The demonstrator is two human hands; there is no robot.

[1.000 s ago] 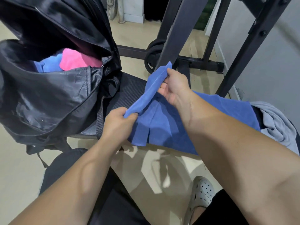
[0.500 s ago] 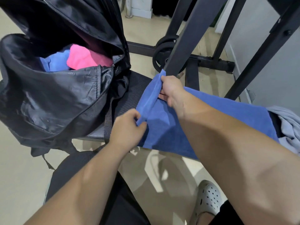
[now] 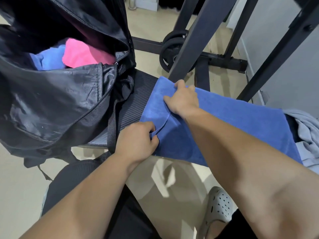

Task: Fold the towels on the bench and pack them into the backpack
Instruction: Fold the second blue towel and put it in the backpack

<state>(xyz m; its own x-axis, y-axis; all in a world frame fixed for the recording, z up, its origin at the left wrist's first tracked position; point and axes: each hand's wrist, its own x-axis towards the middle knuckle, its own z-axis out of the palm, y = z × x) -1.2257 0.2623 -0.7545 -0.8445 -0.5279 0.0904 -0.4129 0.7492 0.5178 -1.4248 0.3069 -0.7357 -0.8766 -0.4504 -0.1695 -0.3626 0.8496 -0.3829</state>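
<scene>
Folding stage: a blue towel lies spread across the black ribbed bench, with its left end turned over in a flap whose stitched hem curves from the far side toward the near edge.
Left hand: closed at the near left corner of the towel, thumb and fingers pinching the hem where the flap meets the layer under it.
Right hand: palm down on the far left part of the towel, fingers curled over its far edge and gripping the cloth there.
Backpack: black and glossy, standing on the left end of the bench just beside the towel, with its main zipper wide open.
Packed so far: a pink towel and a lighter blue towel show inside the opening, side by side and touching.
Grey cloth: crumpled on the right end of the bench, against the blue towel's right edge.
Surroundings: dark metal frame bars rise behind the bench, with weight plates on the floor past them; a grey perforated clog is on the person's foot at the bottom.
</scene>
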